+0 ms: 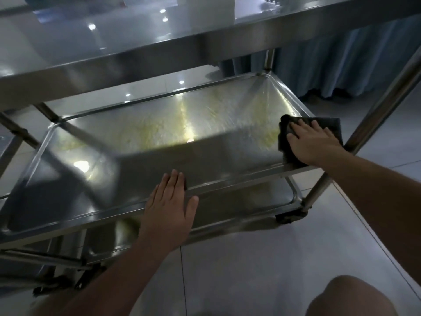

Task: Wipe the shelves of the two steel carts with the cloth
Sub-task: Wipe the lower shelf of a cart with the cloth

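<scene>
A steel cart fills the view, seen from low down. Its middle shelf (159,133) is a shallow tray with yellowish streaks across the far half. A dark grey cloth (332,126) lies at the shelf's right end, and my right hand (312,142) presses flat on it with straight fingers. My left hand (170,208) rests flat on the shelf's front rim (239,181), fingers straight and reaching over the edge. The top shelf (114,53) hangs overhead and the bottom shelf (250,199) shows below.
Cart posts stand at the right (382,106) and far corner (270,60). A caster wheel (289,216) sits at the lower right. Blue curtains (353,62) hang behind. Grey floor tiles (250,270) lie in front, with my knee (350,297) at the bottom.
</scene>
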